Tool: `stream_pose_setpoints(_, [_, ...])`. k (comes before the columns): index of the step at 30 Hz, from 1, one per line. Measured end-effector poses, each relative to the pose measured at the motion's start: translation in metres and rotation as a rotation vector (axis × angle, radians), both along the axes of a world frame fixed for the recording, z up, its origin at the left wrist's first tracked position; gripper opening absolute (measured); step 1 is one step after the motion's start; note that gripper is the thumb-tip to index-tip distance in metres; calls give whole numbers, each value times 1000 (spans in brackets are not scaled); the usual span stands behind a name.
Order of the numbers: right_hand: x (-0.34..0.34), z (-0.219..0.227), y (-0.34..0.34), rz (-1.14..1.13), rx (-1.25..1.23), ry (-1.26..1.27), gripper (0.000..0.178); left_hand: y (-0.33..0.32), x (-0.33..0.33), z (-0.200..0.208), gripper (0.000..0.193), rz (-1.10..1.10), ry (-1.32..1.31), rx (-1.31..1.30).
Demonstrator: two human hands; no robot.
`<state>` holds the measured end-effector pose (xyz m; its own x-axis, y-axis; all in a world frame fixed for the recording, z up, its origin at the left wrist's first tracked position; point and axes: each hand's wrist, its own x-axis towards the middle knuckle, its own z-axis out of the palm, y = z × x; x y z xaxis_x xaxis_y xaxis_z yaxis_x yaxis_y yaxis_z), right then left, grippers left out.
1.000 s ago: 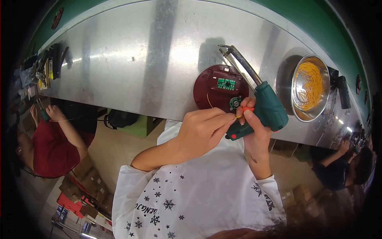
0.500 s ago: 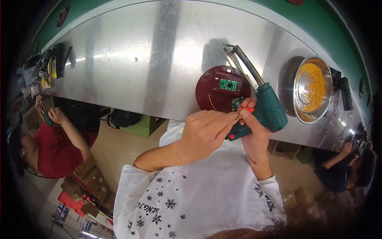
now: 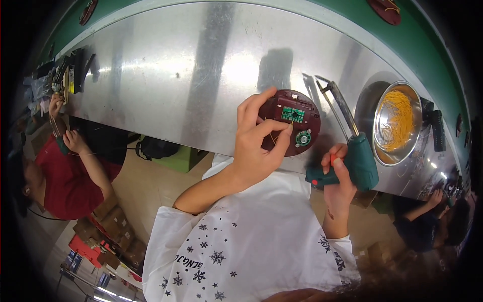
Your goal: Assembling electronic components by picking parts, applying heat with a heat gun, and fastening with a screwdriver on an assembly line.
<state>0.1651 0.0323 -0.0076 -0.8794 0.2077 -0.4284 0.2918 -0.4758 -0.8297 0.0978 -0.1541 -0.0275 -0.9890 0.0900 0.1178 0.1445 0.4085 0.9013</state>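
A round maroon housing [image 3: 313, 113] lies on the metal table, holding a green circuit board [image 3: 287, 114] and a small round green part [image 3: 303, 138]. My left hand [image 3: 255, 146] reaches over its left side. Thumb and forefinger pinch a thin yellow wire [image 3: 292, 122] just below the board, while the other fingers rest near the housing's far rim. To the right, my right hand [image 3: 340, 183] grips the handle of a dark green soldering gun [image 3: 363, 158], thumb by its orange-red trigger. The gun's long metal tip points away from me, beside the housing and apart from it.
On the right stands a steel bowl [image 3: 391, 160] of yellow wires [image 3: 396, 120], with black parts [image 3: 436, 130] beyond it. A green strip [image 3: 347, 9] along the far edge carries another maroon housing [image 3: 386, 11]. Co-workers sit at left [image 3: 70, 181] and right.
My left hand has moved from the gun's trigger area onto the housing, carrying the yellow wire to the board. The soldering gun and my right hand have shifted right and nearer me.
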Motion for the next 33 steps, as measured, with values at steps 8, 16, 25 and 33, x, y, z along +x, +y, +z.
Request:
stream_pose_setpoints(8, [19, 19, 17, 179, 230, -119, 19, 2, -1, -3, 6, -16, -29, 25])
stream_pose_setpoints(16, [43, 5, 45, 314, 454, -143, 28, 1, -4, -1, 5, -16, -49, 33])
stream_pose_setpoints(25, [42, 8, 49, 364, 517, -122, 22, 1, -5, 2, 6, -15, -66, 21])
stream_pose_setpoints(33, [38, 11, 45, 349, 559, -122, 19, 1, -6, 4, 7, -21, -77, 16])
